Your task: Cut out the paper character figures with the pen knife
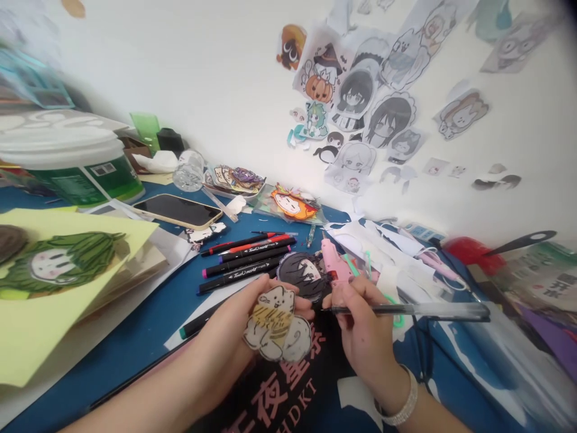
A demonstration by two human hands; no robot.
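Observation:
My left hand [225, 343] is closed on a cut-out cartoon cat sticker [277, 325], holding it up over my lap by its left edge. My right hand [365, 328] grips a clear-barrelled black pen [415, 310], its tip pointing left toward the sticker and its barrel running right. A bracelet sits on my right wrist. Just behind the hands lie a dark-haired character cut-out [304, 273] and a pink glue gun [334, 264] on the blue table [135, 337].
Several markers [246, 255] lie in a row mid-table. A phone [178, 210] sits farther left, near a green tub [79, 165]. A yellow sheet with a green-haired drawing [58, 264] covers the left. Paper scraps and cut-outs clutter the right; drawings are stuck on the wall [360, 102].

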